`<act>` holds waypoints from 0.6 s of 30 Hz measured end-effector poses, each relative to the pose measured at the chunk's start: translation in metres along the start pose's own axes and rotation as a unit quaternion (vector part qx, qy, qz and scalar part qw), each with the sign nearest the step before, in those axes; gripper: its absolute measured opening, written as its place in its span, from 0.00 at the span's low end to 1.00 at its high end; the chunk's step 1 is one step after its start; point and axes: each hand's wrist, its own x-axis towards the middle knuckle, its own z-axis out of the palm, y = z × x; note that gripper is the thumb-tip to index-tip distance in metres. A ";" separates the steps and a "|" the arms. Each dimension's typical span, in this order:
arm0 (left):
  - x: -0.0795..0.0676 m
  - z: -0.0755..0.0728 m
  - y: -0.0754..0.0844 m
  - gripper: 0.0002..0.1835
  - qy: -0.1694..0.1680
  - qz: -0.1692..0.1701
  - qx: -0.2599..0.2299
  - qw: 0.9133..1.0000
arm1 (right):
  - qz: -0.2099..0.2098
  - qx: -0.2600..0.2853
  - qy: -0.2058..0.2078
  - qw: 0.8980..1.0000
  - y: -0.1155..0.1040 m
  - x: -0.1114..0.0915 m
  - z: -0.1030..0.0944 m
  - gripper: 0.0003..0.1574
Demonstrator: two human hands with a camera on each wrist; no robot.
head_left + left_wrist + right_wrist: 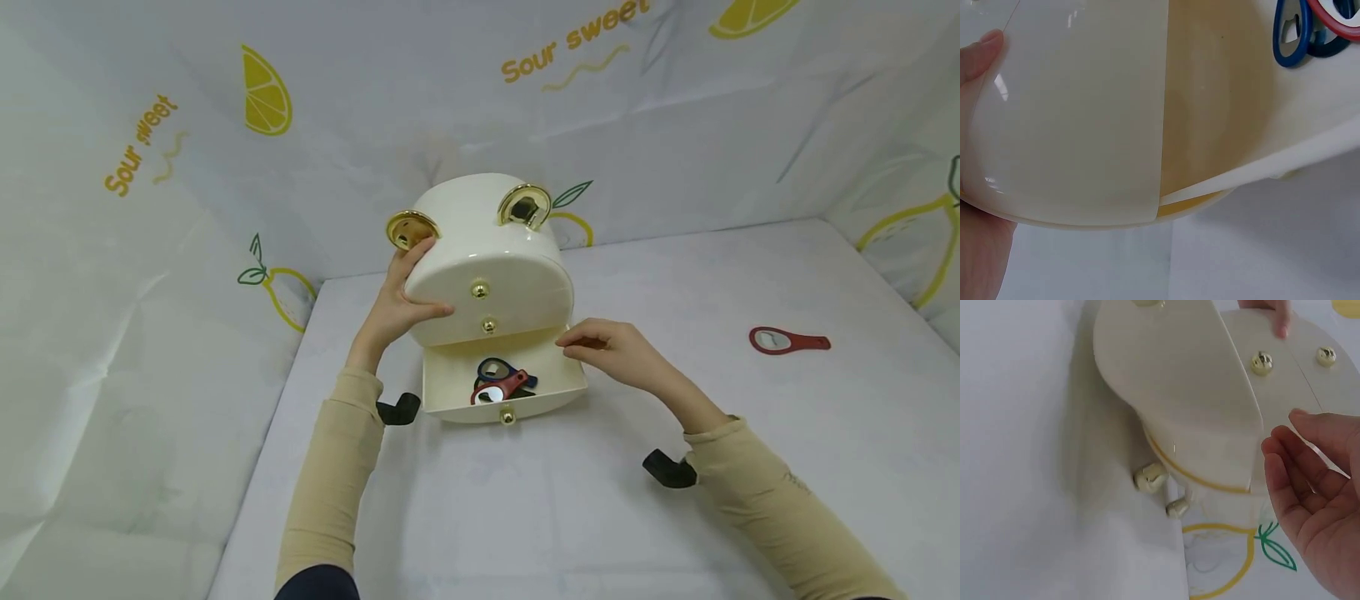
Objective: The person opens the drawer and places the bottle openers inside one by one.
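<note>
A white drawer box with gold ear-like trims and small gold knobs stands on the table; its bottom drawer is pulled out. My left hand grips the box's left side, thumb across the front and fingers up by the gold ear. My right hand hovers by the drawer's right edge, fingers loosely bent; in the right wrist view the hand holds nothing, thumb and fingertips apart. Inside the drawer lie a red bottle opener and blue bottle openers, partly overlapping.
Another red bottle opener lies to the right on the white tabletop. Behind the box rises a white cloth backdrop printed with lemons. Gold feet show beneath the box in the right wrist view.
</note>
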 end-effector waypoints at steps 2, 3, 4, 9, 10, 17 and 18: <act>0.000 0.000 0.000 0.50 0.000 -0.001 0.000 1.000 | 0.011 0.001 0.009 1.000 0.006 -0.008 -0.011 0.13; 0.000 -0.001 -0.001 0.50 0.000 0.001 0.001 1.000 | 0.018 0.000 0.013 1.000 0.010 -0.012 -0.016 0.13; -0.001 -0.001 -0.001 0.50 0.001 0.001 -0.001 1.000 | 0.026 0.000 0.018 0.999 0.013 -0.015 -0.022 0.14; -0.001 -0.001 -0.001 0.50 0.005 0.003 -0.002 1.000 | 0.065 -0.033 0.047 0.996 0.033 -0.037 -0.057 0.17; -0.001 -0.001 -0.001 0.50 0.004 0.001 -0.002 1.000 | 0.074 -0.039 0.054 0.995 0.038 -0.043 -0.064 0.18; -0.001 0.000 -0.001 0.50 0.004 0.000 0.001 1.000 | 0.138 -0.120 0.079 0.980 0.073 -0.079 -0.121 0.24; 0.000 0.000 -0.001 0.50 0.003 0.000 0.001 1.000 | 0.139 -0.138 0.083 0.977 0.079 -0.083 -0.128 0.24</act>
